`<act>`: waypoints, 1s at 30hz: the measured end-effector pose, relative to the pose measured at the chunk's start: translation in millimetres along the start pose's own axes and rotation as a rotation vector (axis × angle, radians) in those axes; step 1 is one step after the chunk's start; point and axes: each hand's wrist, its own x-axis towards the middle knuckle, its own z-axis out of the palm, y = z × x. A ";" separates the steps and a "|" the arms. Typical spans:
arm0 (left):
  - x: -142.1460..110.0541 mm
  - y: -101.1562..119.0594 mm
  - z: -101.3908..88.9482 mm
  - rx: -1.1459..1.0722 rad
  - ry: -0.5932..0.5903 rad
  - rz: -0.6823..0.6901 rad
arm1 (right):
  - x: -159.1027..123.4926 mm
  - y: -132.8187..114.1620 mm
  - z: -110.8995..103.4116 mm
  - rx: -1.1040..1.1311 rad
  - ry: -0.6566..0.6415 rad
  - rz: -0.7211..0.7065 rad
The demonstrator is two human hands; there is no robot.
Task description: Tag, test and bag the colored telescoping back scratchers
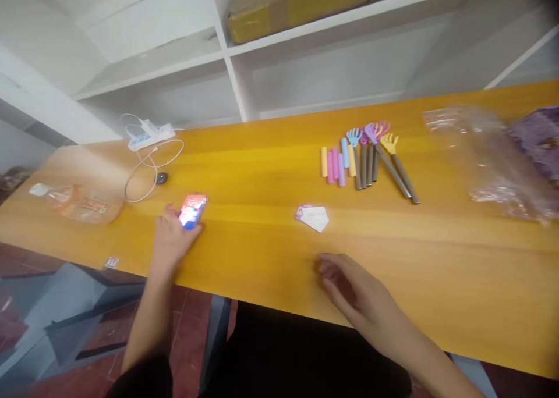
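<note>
Plastic bottle [89,204] lies at L end of wooden table [251,212], nr power strip [151,136]; L hand [172,232] has thumb & fingers closed on lit smartphone [192,210], L of ctr. Cards [314,217] sit mid-table just beyond R hand [364,290], half-curled w/ nothing visibly held; coloured tubes [335,164], claw-ended back scratchers [370,165] & plastic bag [484,148] line rear R.

Bright, even indoor light washes a yellow wooden table [248,241], paling to glare at its left end, while a lit phone [191,213] glows nearly white mid-screen and clear plastic bags [478,153] throw back small highlights. A soft shadow edges the right hand [364,296]. Blur softens a bottle [89,204]; wide-angle distortion stretches the margins, and the upper right corner darkens.
</note>
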 end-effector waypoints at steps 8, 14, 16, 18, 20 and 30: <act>79.8 -67.4 -5.6 0.127 -0.067 -0.098 | 0.2 1.8 0.7 0.048 -0.009 0.025; 96.5 -75.8 -7.0 0.052 -0.116 -0.152 | 3.2 -1.4 0.4 0.057 -0.011 0.041; 97.4 -72.8 -6.6 0.060 -0.074 -0.144 | 4.3 -4.7 0.8 0.049 0.001 0.036; 98.2 -68.1 -7.2 0.073 -0.047 -0.149 | 5.5 -8.7 -1.1 0.020 0.003 0.028; 100.2 -62.9 -9.3 0.078 -0.060 -0.154 | 7.7 -11.8 -9.4 -0.064 -0.008 -0.024; 128.5 -62.7 -12.7 0.112 -0.143 -0.109 | 77.2 -1.1 -155.8 -0.755 0.357 -0.268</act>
